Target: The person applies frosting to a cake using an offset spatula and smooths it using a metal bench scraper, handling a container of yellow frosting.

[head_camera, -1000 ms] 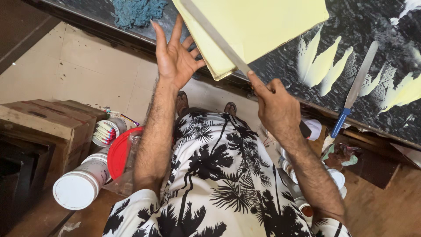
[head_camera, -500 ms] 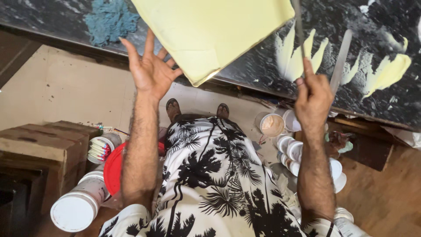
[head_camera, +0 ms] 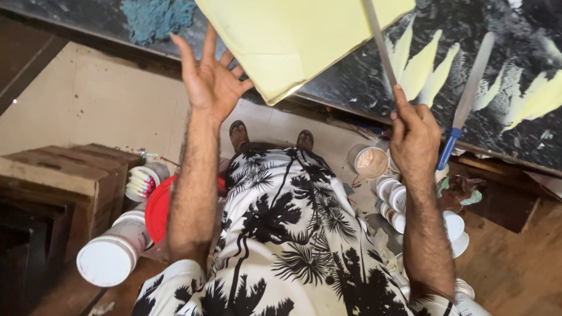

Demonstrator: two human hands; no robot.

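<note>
Compared to a second ago, both hands have gone up and spread apart, and the pale yellow sheet (head_camera: 298, 44) has slid up and to the left so more of the dark painting (head_camera: 486, 64) shows on the right. The view itself seems to have shifted too, since the sandalled feet (head_camera: 272, 137) now sit more in the middle.

Left hand (head_camera: 209, 85) is raised with the fingers spread wide, palm facing the sheet, fingertips right at its lower left edge. It's touching or just short of it, hard to say from this angle.

Right hand (head_camera: 414, 131) is closed around a long thin metal blade (head_camera: 379, 41) that runs up across the sheet's right corner. Just beside that hand sits a second blade with a blue handle (head_camera: 462, 111), leaning against the painting over the pale yellow feather-like strokes (head_camera: 421, 67).

Up top left there's a blue textured patch (head_camera: 157, 17) on the painting. Down on the floor: a cluster of small white cups (head_camera: 398, 196) near the right forearm, a red lid (head_camera: 157, 208) and a big white tub (head_camera: 108, 257) by the left elbow, and a wooden crate (head_camera: 58, 175) further left. The person wears a black and white palm print shirt (head_camera: 293, 246).
</note>
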